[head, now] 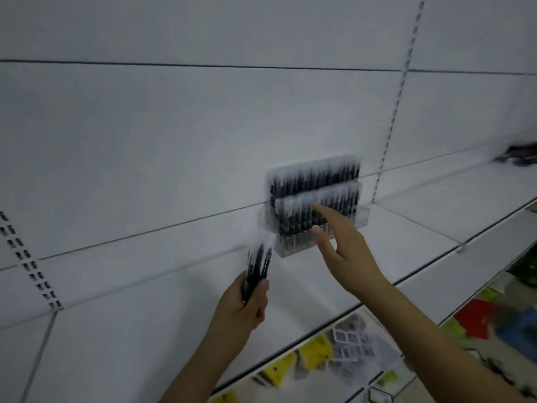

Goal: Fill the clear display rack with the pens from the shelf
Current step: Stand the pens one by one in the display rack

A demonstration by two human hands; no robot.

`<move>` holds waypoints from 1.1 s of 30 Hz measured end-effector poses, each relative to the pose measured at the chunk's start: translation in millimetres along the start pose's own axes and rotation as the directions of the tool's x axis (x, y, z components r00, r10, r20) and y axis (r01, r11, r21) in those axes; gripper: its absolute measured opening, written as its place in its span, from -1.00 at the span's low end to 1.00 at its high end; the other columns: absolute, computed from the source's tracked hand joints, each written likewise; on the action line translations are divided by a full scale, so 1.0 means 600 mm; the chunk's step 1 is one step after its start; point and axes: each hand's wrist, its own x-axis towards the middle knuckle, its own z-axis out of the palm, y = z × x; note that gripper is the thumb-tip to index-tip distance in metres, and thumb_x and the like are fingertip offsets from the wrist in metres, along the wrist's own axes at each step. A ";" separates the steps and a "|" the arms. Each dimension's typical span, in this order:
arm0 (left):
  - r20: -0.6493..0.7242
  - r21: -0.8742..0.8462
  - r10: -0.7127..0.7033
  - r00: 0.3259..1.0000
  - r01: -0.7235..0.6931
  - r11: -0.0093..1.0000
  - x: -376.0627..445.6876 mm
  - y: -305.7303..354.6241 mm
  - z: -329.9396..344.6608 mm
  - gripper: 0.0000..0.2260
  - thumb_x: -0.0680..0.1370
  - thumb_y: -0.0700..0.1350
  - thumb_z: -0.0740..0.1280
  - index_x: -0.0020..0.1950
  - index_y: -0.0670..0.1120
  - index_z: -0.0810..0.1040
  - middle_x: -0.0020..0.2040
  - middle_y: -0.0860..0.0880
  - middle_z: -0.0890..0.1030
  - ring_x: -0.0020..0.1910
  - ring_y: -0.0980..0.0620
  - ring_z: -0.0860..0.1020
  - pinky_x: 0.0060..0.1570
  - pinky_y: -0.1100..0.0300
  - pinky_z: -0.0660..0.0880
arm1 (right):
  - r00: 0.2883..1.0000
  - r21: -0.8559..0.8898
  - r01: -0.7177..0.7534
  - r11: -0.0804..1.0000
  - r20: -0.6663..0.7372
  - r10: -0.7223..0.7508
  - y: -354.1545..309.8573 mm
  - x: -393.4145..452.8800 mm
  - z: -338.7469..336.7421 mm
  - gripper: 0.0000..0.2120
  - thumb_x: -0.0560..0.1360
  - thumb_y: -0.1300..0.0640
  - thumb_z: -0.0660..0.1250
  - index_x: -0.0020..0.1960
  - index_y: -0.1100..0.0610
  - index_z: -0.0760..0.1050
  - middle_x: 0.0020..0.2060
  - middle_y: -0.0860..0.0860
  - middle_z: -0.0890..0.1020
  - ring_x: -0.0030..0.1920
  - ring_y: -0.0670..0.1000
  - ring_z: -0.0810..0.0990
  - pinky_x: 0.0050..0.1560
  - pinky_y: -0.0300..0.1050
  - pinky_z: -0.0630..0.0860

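A clear tiered display rack (360, 216) stands on the white shelf (406, 245) against the back panel. Two rows of black pens with pale caps (305, 181) stand upright in it. My left hand (247, 303) grips a bundle of several black pens (257, 266), caps pointing up, just left of and below the rack. My right hand (345, 251) stretches toward the rack's front with straight fingers; its forefinger tip lies over the lower row of pens and holds nothing. The frame is blurred by motion.
A dark heap of items (517, 155) lies far right on the shelf. Below the shelf edge hang yellow, red and blue packaged goods (316, 353). Slotted uprights (392, 117) run up the white back panel.
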 end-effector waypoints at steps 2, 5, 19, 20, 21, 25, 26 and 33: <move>0.012 0.007 -0.034 0.999 0.034 0.999 0.045 -0.007 0.079 -0.81 0.64 -0.11 0.19 -0.14 -0.15 0.36 -0.39 -0.09 0.36 -0.54 0.08 0.29 -0.55 0.29 0.22 | 1.000 -0.011 0.004 1.000 -0.008 -0.004 0.060 0.019 -0.052 -0.47 0.61 -0.19 0.05 0.54 -0.06 0.21 0.41 -0.24 0.31 0.40 -0.27 0.22 0.35 -0.34 0.15; 0.033 0.024 -0.075 0.997 0.074 0.997 0.112 -0.017 0.189 -0.80 0.65 -0.08 0.18 -0.13 -0.13 0.37 -0.40 -0.03 0.45 -0.51 0.08 0.36 -0.52 0.28 0.25 | 0.999 -0.034 0.033 0.999 -0.015 -0.033 0.150 0.050 -0.118 -0.49 0.63 -0.17 0.04 0.54 -0.05 0.22 0.42 -0.21 0.34 0.38 -0.31 0.22 0.33 -0.45 0.09; 0.141 0.008 -0.199 0.970 0.200 0.980 0.336 -0.046 0.414 -0.85 0.64 -0.05 0.21 0.01 -0.11 0.50 -0.29 -0.04 0.52 -0.35 0.07 0.45 -0.39 0.21 0.39 | 0.992 -0.067 -0.066 0.996 0.101 0.073 0.438 0.127 -0.171 -0.51 0.64 -0.17 0.06 0.54 -0.08 0.20 0.45 -0.24 0.31 0.39 -0.36 0.19 0.34 -0.49 0.06; 0.153 0.017 -0.191 0.970 0.191 0.981 0.350 -0.047 0.417 -0.85 0.64 -0.06 0.20 0.03 -0.11 0.50 -0.29 -0.04 0.52 -0.35 0.06 0.46 -0.38 0.19 0.40 | 0.988 -0.089 -0.069 0.994 0.130 0.080 0.453 0.129 -0.167 -0.51 0.64 -0.17 0.06 0.54 -0.07 0.20 0.46 -0.24 0.31 0.38 -0.37 0.19 0.32 -0.52 0.04; 0.167 0.033 -0.175 0.970 0.172 0.985 0.365 -0.049 0.420 -0.85 0.65 -0.07 0.20 0.04 -0.11 0.50 -0.29 -0.03 0.52 -0.35 0.06 0.46 -0.38 0.19 0.41 | 0.983 -0.120 -0.070 0.990 0.161 0.089 0.470 0.134 -0.162 -0.50 0.64 -0.17 0.06 0.54 -0.07 0.20 0.46 -0.23 0.31 0.38 -0.36 0.20 0.31 -0.54 0.03; 0.183 0.027 -0.134 0.974 0.131 0.991 0.406 -0.055 0.428 -0.87 0.65 -0.11 0.19 0.07 -0.12 0.49 -0.32 -0.04 0.51 -0.42 0.09 0.45 -0.44 0.21 0.40 | 0.958 -0.270 -0.067 0.961 0.252 0.137 0.537 0.146 -0.141 -0.50 0.64 -0.16 0.09 0.53 -0.02 0.24 0.48 -0.13 0.35 0.44 -0.15 0.31 0.35 -0.40 0.10; 0.184 0.019 -0.134 0.974 0.133 0.991 0.410 -0.059 0.429 -0.87 0.65 -0.11 0.18 0.09 -0.12 0.48 -0.32 -0.03 0.51 -0.45 0.10 0.44 -0.46 0.22 0.38 | 0.951 -0.303 -0.061 0.951 0.272 0.148 0.549 0.146 -0.135 -0.51 0.64 -0.14 0.11 0.52 0.00 0.27 0.47 -0.10 0.37 0.44 -0.12 0.34 0.36 -0.39 0.11; 0.206 -0.053 -0.163 0.965 0.177 0.983 0.418 -0.069 0.426 -0.87 0.64 -0.07 0.22 0.10 -0.07 0.52 -0.31 -0.05 0.53 -0.44 0.07 0.40 -0.49 0.27 0.24 | 0.954 -0.277 -0.009 0.961 0.286 0.091 0.555 0.144 -0.127 -0.55 0.62 -0.18 0.06 0.40 -0.03 0.44 0.34 -0.17 0.49 0.32 -0.17 0.45 0.31 -0.33 0.29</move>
